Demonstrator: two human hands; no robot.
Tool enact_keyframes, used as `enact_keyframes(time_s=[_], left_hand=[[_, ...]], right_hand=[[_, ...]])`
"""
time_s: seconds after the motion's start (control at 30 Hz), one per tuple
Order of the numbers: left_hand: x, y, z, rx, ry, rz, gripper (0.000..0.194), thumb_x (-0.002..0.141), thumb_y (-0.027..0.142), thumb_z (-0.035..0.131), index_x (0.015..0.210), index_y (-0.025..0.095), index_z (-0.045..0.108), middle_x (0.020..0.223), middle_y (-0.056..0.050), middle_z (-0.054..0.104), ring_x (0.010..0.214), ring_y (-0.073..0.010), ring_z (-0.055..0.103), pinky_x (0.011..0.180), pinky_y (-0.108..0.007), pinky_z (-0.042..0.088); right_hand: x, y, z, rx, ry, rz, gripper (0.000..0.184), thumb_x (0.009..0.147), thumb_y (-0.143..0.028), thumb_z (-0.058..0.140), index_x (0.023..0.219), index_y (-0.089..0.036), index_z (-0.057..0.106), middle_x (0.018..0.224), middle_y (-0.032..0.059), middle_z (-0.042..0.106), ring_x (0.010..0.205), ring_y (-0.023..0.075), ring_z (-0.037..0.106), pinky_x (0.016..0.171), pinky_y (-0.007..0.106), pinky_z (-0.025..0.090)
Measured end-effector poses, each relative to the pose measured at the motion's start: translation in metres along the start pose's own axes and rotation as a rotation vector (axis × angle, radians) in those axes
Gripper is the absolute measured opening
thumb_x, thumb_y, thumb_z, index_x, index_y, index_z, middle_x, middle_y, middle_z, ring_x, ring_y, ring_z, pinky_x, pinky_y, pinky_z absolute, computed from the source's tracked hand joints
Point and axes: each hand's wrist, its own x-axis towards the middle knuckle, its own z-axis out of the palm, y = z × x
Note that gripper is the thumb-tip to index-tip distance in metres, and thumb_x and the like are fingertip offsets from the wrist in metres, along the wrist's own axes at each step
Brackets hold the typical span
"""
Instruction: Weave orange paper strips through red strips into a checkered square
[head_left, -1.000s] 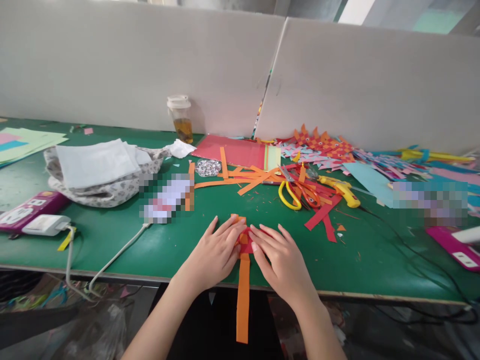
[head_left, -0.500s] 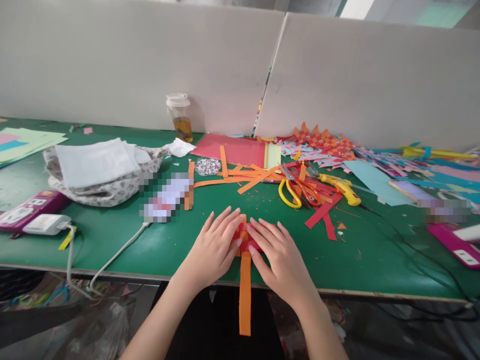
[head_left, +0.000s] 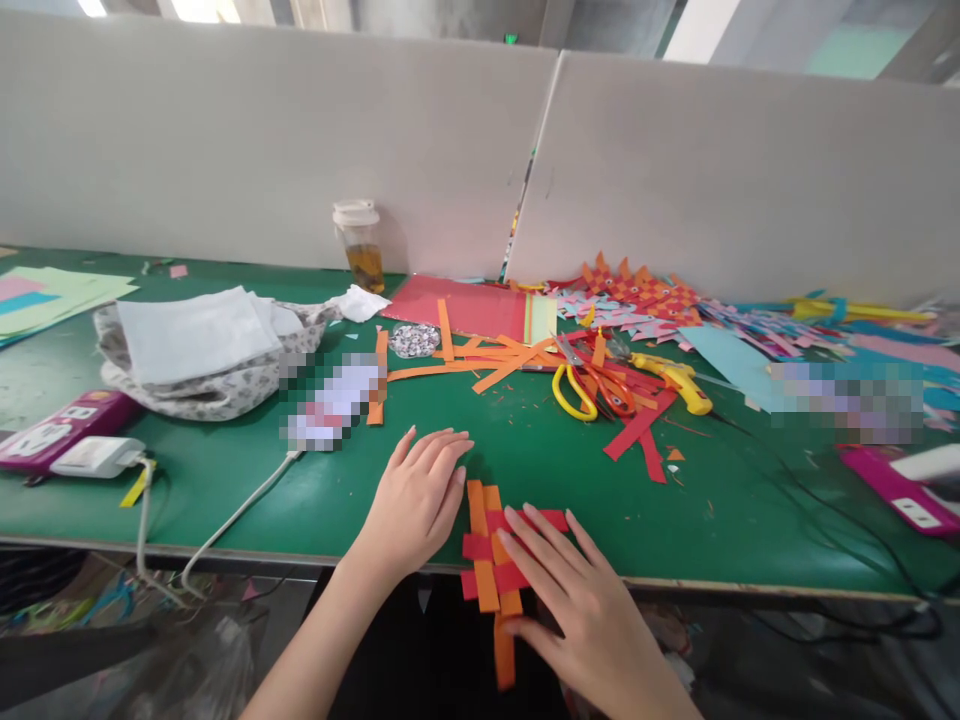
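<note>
A small weave of red and orange paper strips (head_left: 486, 585) lies at the front edge of the table, its lower part reaching past the edge. One orange strip hangs down at its bottom end. My right hand (head_left: 574, 590) rests over the right side of the weave, fingers stretched out and spread, the thumb touching the hanging strip. The red ends under my fingers are partly hidden. My left hand (head_left: 416, 500) is just left of the weave, apart from it, with its fingers extended and nothing in them.
Behind my hands lie loose orange strips (head_left: 517, 362), yellow-handled scissors (head_left: 575, 395), a yellow glue gun (head_left: 679, 383) and red strips (head_left: 637, 430). A phone (head_left: 334, 405) on a cable, a cloth bag (head_left: 217, 395) and a drink cup (head_left: 364, 250) stand to the left.
The weave has come toward me, tilted slightly, and now overhangs the edge. My left hand has come off it, while my right hand moved nearer with it.
</note>
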Motion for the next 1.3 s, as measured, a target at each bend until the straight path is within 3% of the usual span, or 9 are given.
enact_keyframes(time_s=[0.1, 0.27, 0.4, 0.5, 0.57, 0.7, 0.87, 1.1, 1.3], left_hand=[[0.002, 0.004, -0.001, -0.08, -0.007, -0.016, 0.03, 0.089, 0.021, 0.03, 0.112, 0.022, 0.049, 0.12, -0.004, 0.056, 0.116, -0.0162, 0.046, 0.104, -0.043, 0.026], [0.005, 0.012, -0.008, -0.291, -0.063, -0.043, 0.031, 0.09, 0.023, 0.029, 0.114, 0.024, 0.048, 0.119, -0.002, 0.056, 0.111, -0.0142, 0.049, 0.103, -0.039, 0.029], [0.016, 0.016, -0.017, -0.456, -0.104, -0.069, 0.033, 0.091, 0.029, 0.027, 0.113, 0.024, 0.051, 0.116, -0.002, 0.058, 0.109, -0.0157, 0.052, 0.093, -0.032, 0.042], [0.039, 0.015, -0.018, -0.618, -0.13, -0.12, 0.036, 0.091, 0.033, 0.026, 0.112, 0.025, 0.053, 0.116, -0.001, 0.059, 0.107, -0.0163, 0.053, 0.088, -0.03, 0.045], [0.062, 0.012, -0.013, -0.846, -0.127, -0.206, 0.036, 0.09, 0.037, 0.03, 0.111, 0.024, 0.055, 0.115, -0.002, 0.06, 0.108, -0.0194, 0.053, 0.088, -0.032, 0.045], [0.108, 0.004, 0.011, -1.499, -0.126, -0.434, 0.04, 0.083, 0.045, 0.038, 0.105, 0.019, 0.059, 0.107, -0.008, 0.063, 0.092, -0.0232, 0.06, 0.075, -0.035, 0.049], [0.136, -0.008, 0.036, -1.643, 0.025, -0.542, 0.03, 0.073, 0.037, 0.057, 0.093, 0.015, 0.062, 0.094, -0.007, 0.066, 0.082, -0.0196, 0.06, 0.067, -0.03, 0.049], [0.142, -0.042, 0.038, -1.646, -0.053, -0.547, 0.031, 0.075, 0.038, 0.052, 0.095, 0.017, 0.064, 0.093, -0.006, 0.065, 0.073, -0.013, 0.059, 0.06, -0.022, 0.047], [0.139, -0.058, 0.031, -1.358, -0.142, -0.463, 0.04, 0.067, 0.029, 0.069, 0.105, 0.016, 0.063, 0.081, -0.004, 0.065, 0.057, -0.0048, 0.052, 0.052, -0.017, 0.041]], right_hand=[[-0.01, 0.006, 0.003, -0.109, 0.084, -0.091, 0.053, 0.08, -0.007, 0.043, 0.13, -0.022, 0.038, 0.13, 0.0016, 0.047, 0.121, 0.0196, 0.042, 0.1, 0.044, 0.036], [0.0, 0.018, -0.01, 0.067, 0.17, -0.119, 0.042, 0.081, -0.007, 0.043, 0.118, -0.024, 0.051, 0.112, -0.0002, 0.062, 0.102, 0.0164, 0.058, 0.096, 0.044, 0.041], [0.023, 0.032, -0.026, 0.398, 0.275, 0.099, 0.03, 0.081, -0.012, 0.048, 0.103, -0.027, 0.062, 0.093, -0.0025, 0.069, 0.081, 0.015, 0.065, 0.091, 0.04, 0.046], [0.053, 0.048, -0.032, 0.702, 0.366, 0.457, 0.016, 0.078, -0.03, 0.058, 0.089, -0.023, 0.068, 0.08, -0.0003, 0.07, 0.075, 0.02, 0.065, 0.07, 0.034, 0.053], [0.08, 0.062, -0.03, 0.96, 0.441, 0.667, 0.02, 0.074, -0.037, 0.061, 0.083, -0.02, 0.068, 0.076, 0.0013, 0.07, 0.071, 0.0207, 0.065, 0.064, 0.033, 0.053], [0.133, 0.09, -0.011, 1.448, 0.613, 0.756, 0.028, 0.064, -0.04, 0.07, 0.084, -0.02, 0.066, 0.081, 0.0011, 0.069, 0.079, 0.0199, 0.064, 0.075, 0.034, 0.05], [0.163, 0.108, 0.014, 1.446, 0.594, 0.677, 0.026, 0.061, -0.042, 0.07, 0.075, -0.02, 0.067, 0.074, -0.0007, 0.068, 0.077, 0.0193, 0.063, 0.073, 0.033, 0.049], [0.153, 0.123, 0.016, 1.589, 0.337, 0.717, 0.03, 0.055, -0.035, 0.075, 0.08, -0.019, 0.069, 0.077, 0.0013, 0.07, 0.084, 0.0234, 0.064, 0.081, 0.037, 0.047], [0.151, 0.128, 0.013, 1.527, 0.16, 0.69, 0.034, 0.055, -0.032, 0.075, 0.086, -0.019, 0.07, 0.078, 0.0029, 0.071, 0.088, 0.0247, 0.064, 0.082, 0.037, 0.047]])
